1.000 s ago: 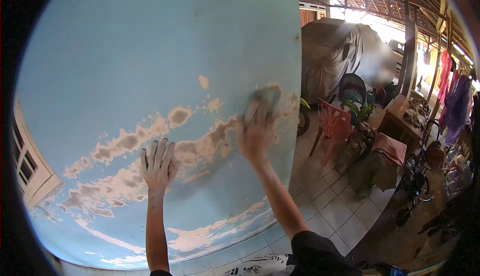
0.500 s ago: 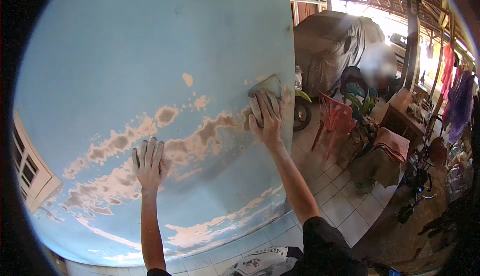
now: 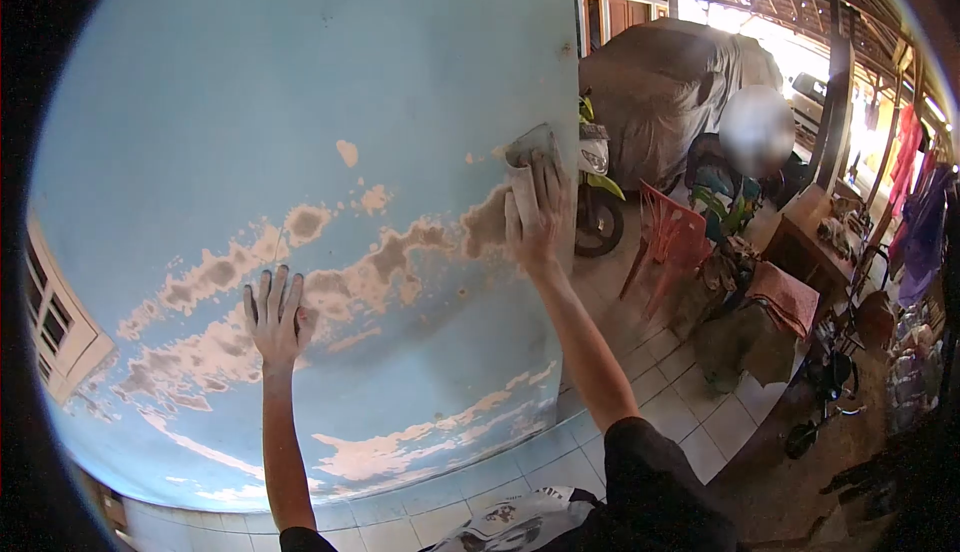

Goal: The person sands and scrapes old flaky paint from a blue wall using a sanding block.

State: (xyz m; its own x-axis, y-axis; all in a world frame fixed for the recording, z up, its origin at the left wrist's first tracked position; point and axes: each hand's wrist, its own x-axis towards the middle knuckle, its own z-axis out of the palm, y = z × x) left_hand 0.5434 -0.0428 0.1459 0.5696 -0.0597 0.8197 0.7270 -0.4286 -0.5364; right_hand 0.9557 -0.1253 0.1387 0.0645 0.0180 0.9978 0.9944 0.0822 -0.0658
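Observation:
A light blue wall (image 3: pixel 420 62) fills the left and middle of the view, with peeled pink and grey patches (image 3: pixel 330 287) across it. My left hand (image 3: pixel 275 322) lies flat against a patch at lower left, fingers spread and holding nothing. Near the wall's right edge, my right hand (image 3: pixel 537 214) presses a thin grey sheet of sandpaper (image 3: pixel 532 144) to the surface. The sheet's upper part sticks out beyond the fingertips; the rest is under the hand. Grey dust marks the fingers of both hands.
A window frame (image 3: pixel 75 337) is at far left. Beyond the wall's right edge are a motorcycle (image 3: pixel 597 167), a covered vehicle (image 3: pixel 660 82), a red plastic chair (image 3: pixel 665 242) and a seated person (image 3: pixel 755 142). Tiled floor (image 3: pixel 690 397) runs below; clothes (image 3: pixel 925 222) hang at right.
My right hand and the sandpaper have slid slightly up along the wall near its edge. A grey patch beside the hand shows more now. The view has shifted a little; my left hand stays on its patch.

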